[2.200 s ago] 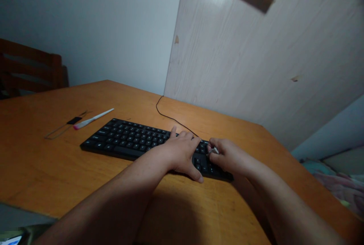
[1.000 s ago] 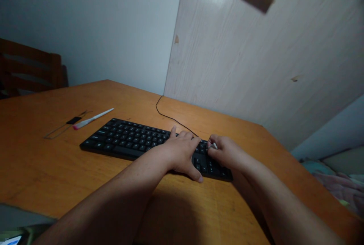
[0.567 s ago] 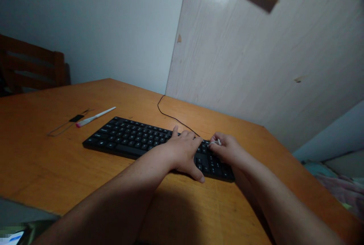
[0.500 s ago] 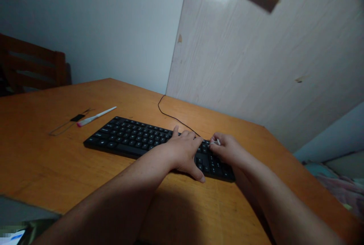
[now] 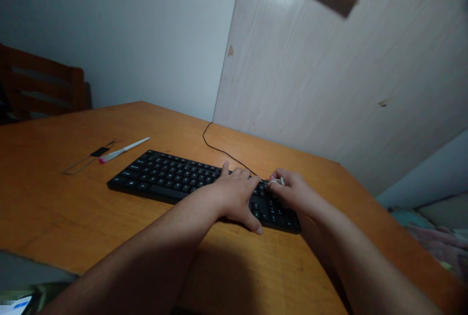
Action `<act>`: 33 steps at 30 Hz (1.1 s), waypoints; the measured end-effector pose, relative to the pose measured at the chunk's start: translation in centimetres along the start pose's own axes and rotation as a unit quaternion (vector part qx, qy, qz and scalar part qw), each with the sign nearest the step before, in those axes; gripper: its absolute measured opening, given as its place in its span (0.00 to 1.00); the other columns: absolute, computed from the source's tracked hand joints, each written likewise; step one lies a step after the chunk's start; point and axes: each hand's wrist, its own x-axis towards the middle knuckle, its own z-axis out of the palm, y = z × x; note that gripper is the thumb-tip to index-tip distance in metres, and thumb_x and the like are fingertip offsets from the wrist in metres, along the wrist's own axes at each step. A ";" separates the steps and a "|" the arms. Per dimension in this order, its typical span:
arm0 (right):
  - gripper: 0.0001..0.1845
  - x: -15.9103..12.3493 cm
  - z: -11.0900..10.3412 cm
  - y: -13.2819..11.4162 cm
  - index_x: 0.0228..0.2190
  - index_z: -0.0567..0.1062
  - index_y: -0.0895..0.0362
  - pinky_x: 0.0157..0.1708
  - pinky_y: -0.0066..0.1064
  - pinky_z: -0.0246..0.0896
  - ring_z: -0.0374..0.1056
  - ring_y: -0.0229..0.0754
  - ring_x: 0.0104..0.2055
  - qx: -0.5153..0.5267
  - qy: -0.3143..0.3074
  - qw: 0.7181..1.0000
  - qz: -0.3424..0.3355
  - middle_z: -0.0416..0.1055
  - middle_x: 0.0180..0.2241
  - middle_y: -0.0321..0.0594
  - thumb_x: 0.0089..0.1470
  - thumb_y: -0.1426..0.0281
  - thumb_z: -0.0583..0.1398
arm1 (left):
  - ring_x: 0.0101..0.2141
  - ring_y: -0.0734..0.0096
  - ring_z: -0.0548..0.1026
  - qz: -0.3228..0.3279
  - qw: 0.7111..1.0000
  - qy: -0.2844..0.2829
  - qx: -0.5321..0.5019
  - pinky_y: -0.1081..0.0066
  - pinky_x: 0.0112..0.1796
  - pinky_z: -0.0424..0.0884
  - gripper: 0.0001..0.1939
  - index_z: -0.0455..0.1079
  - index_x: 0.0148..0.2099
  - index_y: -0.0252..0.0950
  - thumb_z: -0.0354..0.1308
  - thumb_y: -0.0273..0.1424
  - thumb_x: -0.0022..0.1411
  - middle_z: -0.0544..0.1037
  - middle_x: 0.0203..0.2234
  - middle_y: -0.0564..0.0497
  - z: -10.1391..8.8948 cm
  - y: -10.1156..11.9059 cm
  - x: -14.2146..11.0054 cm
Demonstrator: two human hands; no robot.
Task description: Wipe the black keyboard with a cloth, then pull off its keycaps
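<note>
A black keyboard (image 5: 171, 178) lies on the orange wooden table (image 5: 73, 217). My left hand (image 5: 234, 195) rests flat on its right half, fingers stretched over the keys and thumb at the near edge. My right hand (image 5: 292, 190) is closed in a pinch on a small white object (image 5: 278, 181), pressed against the keys near the keyboard's far right edge. What the white object is, I cannot make out.
A thin black cable (image 5: 219, 149) runs from the keyboard toward the pale wooden panel (image 5: 329, 76) behind. A white pen-like tool with a pink tip (image 5: 122, 150) and a wire key puller with a black tab (image 5: 89, 158) lie left of the keyboard. A wooden chair (image 5: 40, 86) stands far left.
My right hand has crept a little away from me along the right end of the keyboard, still pinching the white object. The left hand has stayed in place.
</note>
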 end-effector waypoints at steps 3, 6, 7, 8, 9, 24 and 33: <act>0.06 -0.1 -0.2 -0.6 0.33 0.71 0.55 0.26 0.27 0.48 0.63 0.38 0.28 -0.040 -0.001 0.999 -0.033 0.71 0.27 0.36 0.55 0.66 0.56 | 0.58 0.40 0.59 -0.006 1.000 -0.002 0.000 0.37 0.59 0.39 0.53 0.59 0.61 0.41 0.62 0.62 0.36 0.66 0.56 0.41 -0.1 0.1 0.0; 0.06 -0.1 -0.5 -1.4 0.34 0.73 0.55 0.30 0.28 0.50 0.64 0.39 0.32 -0.097 -0.008 0.993 -0.063 0.71 0.31 0.38 0.54 0.68 0.56 | 0.58 0.40 0.59 -0.007 1.000 -0.005 0.003 0.37 0.59 0.39 0.53 0.58 0.62 0.41 0.61 0.62 0.37 0.66 0.56 0.41 -0.1 0.2 0.0; 0.07 -0.2 -0.6 -1.7 0.34 0.73 0.55 0.31 0.28 0.51 0.64 0.40 0.33 -0.114 -0.012 0.991 -0.074 0.71 0.32 0.39 0.54 0.69 0.56 | 0.58 0.40 0.59 -0.006 1.000 -0.004 0.003 0.37 0.59 0.40 0.53 0.58 0.62 0.40 0.61 0.62 0.37 0.66 0.55 0.40 -0.1 0.1 0.0; 0.07 -0.3 -0.7 -1.9 0.34 0.74 0.55 0.32 0.28 0.51 0.64 0.40 0.34 -0.131 -0.015 0.988 -0.082 0.71 0.32 0.39 0.54 0.69 0.56 | 0.58 0.40 0.59 -0.005 1.000 -0.003 0.004 0.37 0.59 0.41 0.54 0.58 0.62 0.40 0.61 0.62 0.37 0.66 0.55 0.40 -0.1 0.1 0.0; 0.07 -0.4 -0.9 -2.2 0.34 0.74 0.55 0.32 0.29 0.50 0.64 0.40 0.34 -0.147 -0.019 0.985 -0.088 0.70 0.32 0.40 0.54 0.69 0.56 | 0.58 0.40 0.59 -0.004 1.000 -0.001 0.004 0.38 0.59 0.42 0.53 0.58 0.62 0.40 0.60 0.62 0.37 0.66 0.55 0.40 0.0 0.1 0.0; 0.02 -2.8 -1.9 -4.7 0.28 0.73 0.56 0.28 0.31 0.48 0.61 0.41 0.31 -0.259 -0.072 0.955 -0.127 0.68 0.30 0.41 0.49 0.72 0.59 | 0.58 0.41 0.59 -0.007 1.000 -0.003 -0.005 0.38 0.59 0.40 0.47 0.61 0.58 0.42 0.62 0.59 0.39 0.67 0.55 0.42 -0.1 0.2 -0.1; 0.02 -4.9 -2.9 -6.4 0.24 0.73 0.56 0.26 0.30 0.47 0.61 0.39 0.27 -0.225 -0.120 0.958 -0.131 0.72 0.29 0.41 0.46 0.73 0.60 | 0.59 0.41 0.58 -0.002 1.000 -0.006 0.001 0.37 0.59 0.40 0.51 0.58 0.62 0.42 0.62 0.60 0.39 0.65 0.57 0.41 -0.1 0.0 -0.1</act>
